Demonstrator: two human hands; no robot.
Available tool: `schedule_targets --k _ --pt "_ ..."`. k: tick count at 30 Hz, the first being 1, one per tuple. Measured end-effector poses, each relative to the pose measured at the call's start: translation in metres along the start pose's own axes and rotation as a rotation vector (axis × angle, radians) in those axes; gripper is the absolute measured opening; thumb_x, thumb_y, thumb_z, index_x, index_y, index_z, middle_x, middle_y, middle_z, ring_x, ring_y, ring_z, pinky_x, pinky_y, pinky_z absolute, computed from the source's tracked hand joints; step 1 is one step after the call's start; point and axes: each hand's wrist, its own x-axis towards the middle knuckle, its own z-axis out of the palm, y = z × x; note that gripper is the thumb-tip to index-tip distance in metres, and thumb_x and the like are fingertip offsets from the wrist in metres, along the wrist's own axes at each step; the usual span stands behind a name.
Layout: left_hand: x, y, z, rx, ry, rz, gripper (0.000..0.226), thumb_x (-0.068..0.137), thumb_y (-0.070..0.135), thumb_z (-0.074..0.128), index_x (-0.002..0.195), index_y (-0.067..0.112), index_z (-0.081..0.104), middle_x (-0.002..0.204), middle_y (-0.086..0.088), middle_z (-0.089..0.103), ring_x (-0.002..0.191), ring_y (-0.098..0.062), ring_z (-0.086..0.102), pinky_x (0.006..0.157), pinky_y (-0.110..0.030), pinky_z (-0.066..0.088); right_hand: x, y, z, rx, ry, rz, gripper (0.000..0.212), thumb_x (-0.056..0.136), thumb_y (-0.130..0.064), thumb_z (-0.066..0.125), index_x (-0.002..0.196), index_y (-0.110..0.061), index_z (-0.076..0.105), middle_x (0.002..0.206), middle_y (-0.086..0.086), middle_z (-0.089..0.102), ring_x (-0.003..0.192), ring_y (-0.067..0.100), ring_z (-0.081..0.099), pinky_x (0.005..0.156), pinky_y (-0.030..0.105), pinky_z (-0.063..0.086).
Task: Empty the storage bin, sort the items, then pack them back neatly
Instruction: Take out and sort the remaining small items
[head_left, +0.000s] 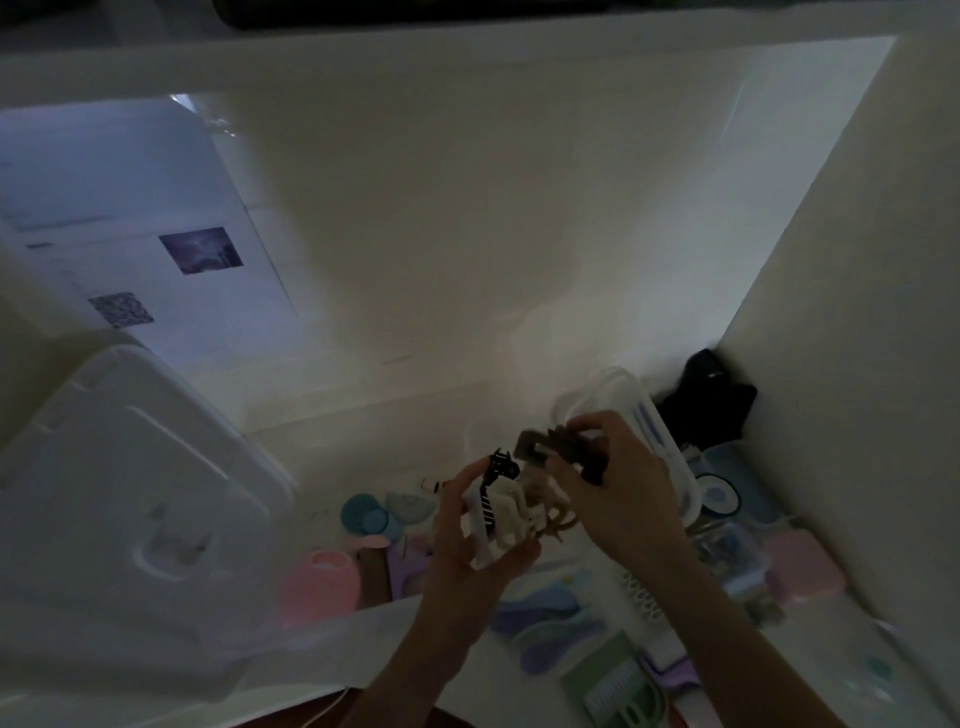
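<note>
While the left hand (467, 525) cups white hair clips (496, 514), right hand (618, 488) fingers (592, 423) pinch a grey clip (540, 446).

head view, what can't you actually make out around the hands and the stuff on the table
- Head view: the bundle of hair clips in the left hand is dim; their count is unclear.
- The right hand covers most of the dark clip its fingers pinch.
- The green comb is cut off by the bottom edge.
- The black item in the corner is too dark to identify.
</note>
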Motion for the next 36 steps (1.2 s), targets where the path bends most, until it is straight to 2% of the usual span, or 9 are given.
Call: schedule_targets --k 3,7,10,13,16,20,23,25,36 --pt "-0.001 -0.002 -0.001 0.01 -0.017 -0.016 0.079 0.074 -0.007 0.079 0.135 0.035 0.049 0.136 0.005 0.054 0.127 -0.023 0.055 0.099 -0.046 0.05 0.015 0.0 0.001 -0.05 0.055 -0.193 0.031 0.086 -0.011 0.068 0.11 -0.025 0.057 0.098 -0.011 0.07 0.083 0.004 0.064 0.069 0.022 0.056" --pt "-0.004 -0.002 -0.001 -0.017 -0.032 -0.052 0.081 0.074 0.002 0.081 0.139 0.035 0.045 0.146 -0.004 0.045 0.132 -0.027 0.051 0.102 -0.056 0.048 0.034 0.014 0.012 -0.1 -0.13 -0.247 0.027 0.084 -0.005 0.064 0.096 -0.028 0.066 0.099 -0.007 0.068 0.093 0.011 0.065 0.084 0.034 0.057" --pt "-0.006 -0.001 0.0 -0.062 -0.041 -0.052 0.081 0.073 -0.001 0.079 0.137 0.036 0.047 0.146 -0.007 0.044 0.127 -0.029 0.054 0.096 -0.047 0.053 0.036 0.02 0.014 -0.119 -0.284 -0.255 0.033 0.083 -0.001 0.061 0.103 -0.024 0.07 0.11 -0.004 0.066 0.104 0.012 0.063 0.091 0.015 0.048" --pt "-0.007 -0.004 -0.002 -0.061 -0.032 -0.045 0.08 0.073 -0.002 0.079 0.136 0.036 0.048 0.146 -0.008 0.044 0.128 -0.031 0.054 0.093 -0.04 0.053 0.031 0.017 0.006 -0.116 -0.171 -0.273 0.037 0.082 0.003 0.059 0.107 -0.023 0.07 0.119 -0.006 0.061 0.106 0.006 0.058 0.091 0.014 0.043" --pt "-0.008 -0.008 -0.006 -0.026 -0.014 -0.062 0.082 0.073 0.002 0.081 0.139 0.035 0.045 0.147 -0.008 0.044 0.13 -0.032 0.052 0.096 -0.047 0.053 0.019 0.009 -0.001 -0.088 -0.09 -0.232 0.024 0.088 -0.009 0.061 0.1 -0.027 0.069 0.101 -0.014 0.067 0.083 -0.001 0.064 0.078 0.02 0.054" --pt "-0.008 -0.009 -0.007 -0.002 0.009 -0.062 0.085 0.07 0.015 0.084 0.141 0.035 0.042 0.147 -0.007 0.045 0.133 -0.032 0.048 0.101 -0.058 0.047 0.002 0.007 -0.004 -0.316 -0.312 -0.194 0.022 0.084 -0.039 0.068 0.105 -0.033 0.065 0.098 -0.015 0.066 0.08 0.003 0.063 0.078 0.029 0.056" --pt "-0.008 -0.008 -0.006 0.006 0.001 -0.047 0.085 0.071 0.011 0.082 0.141 0.034 0.042 0.146 -0.008 0.046 0.132 -0.03 0.05 0.101 -0.056 0.048 -0.005 0.007 -0.003 -0.547 -0.424 -0.248 0.031 0.082 -0.038 0.068 0.112 -0.032 0.062 0.108 -0.01 0.064 0.102 0.014 0.058 0.093 0.029 0.046" --pt "-0.009 -0.009 -0.006 0.021 0.006 -0.048 0.086 0.07 0.012 0.083 0.142 0.035 0.041 0.147 -0.007 0.045 0.132 -0.029 0.05 0.102 -0.059 0.047 -0.007 0.009 -0.002 -0.566 -0.419 -0.255 0.029 0.084 -0.036 0.069 0.112 -0.032 0.063 0.109 -0.01 0.063 0.106 0.014 0.055 0.091 0.028 0.044" --pt "-0.011 -0.016 -0.003 0.019 -0.016 -0.044 0.095 0.07 0.005 0.085 0.147 0.029 0.036 0.151 -0.013 0.039 0.134 -0.037 0.045 0.098 -0.069 0.043 0.0 -0.015 0.022 -0.362 -0.277 -0.162 0.022 0.086 -0.045 0.06 0.1 -0.03 0.069 0.094 -0.01 0.071 0.082 0.008 0.066 0.075 0.026 0.056"
